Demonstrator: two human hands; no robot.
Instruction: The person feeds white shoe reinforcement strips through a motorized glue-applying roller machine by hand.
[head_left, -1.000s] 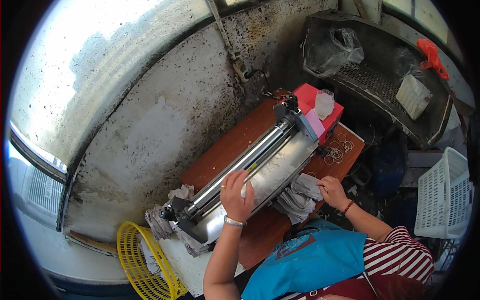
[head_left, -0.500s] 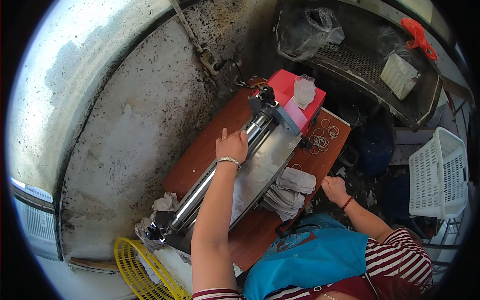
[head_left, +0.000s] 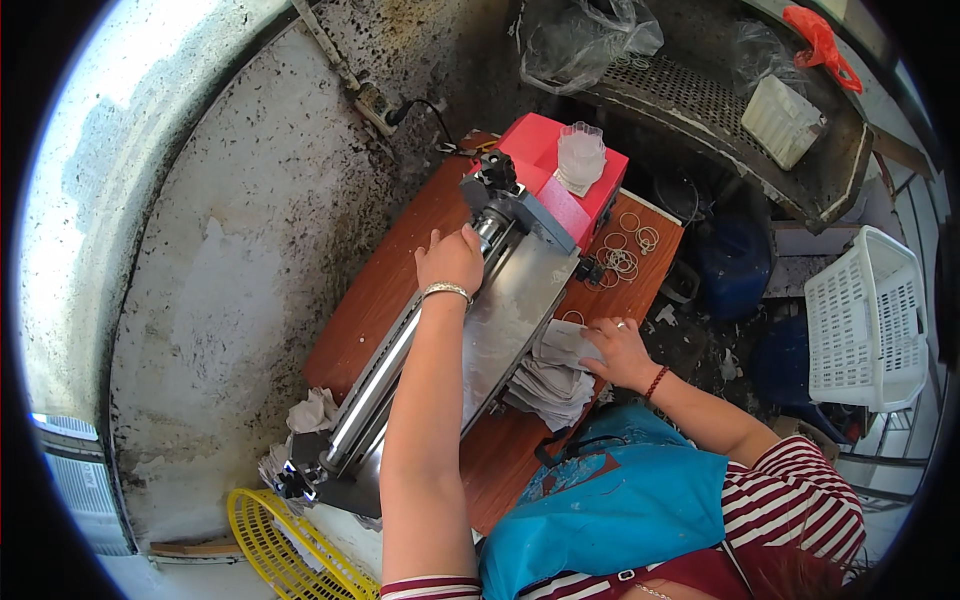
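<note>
My left hand rests over the upper part of a shiny metal roller on a machine with a flat steel plate and a red housing. Its fingers are somewhat apart, and their tips are partly hidden. On the near side of the machine, my right hand reaches onto a stack of thin grey-white folded pieces, cloth or paper, I cannot tell which. Its fingers are spread and touch the top of the stack. A clear ribbed plastic cup stands on the red housing.
The machine sits on a reddish-brown table. Several pale rings lie at its right end. A yellow basket is at lower left, a white basket at right. A metal shelf holds plastic bags and a white container.
My right hand has opened from a closed shape and moved left onto the stack. My left hand has shifted up along the roller, its fingers more apart. The view has shifted slightly.
</note>
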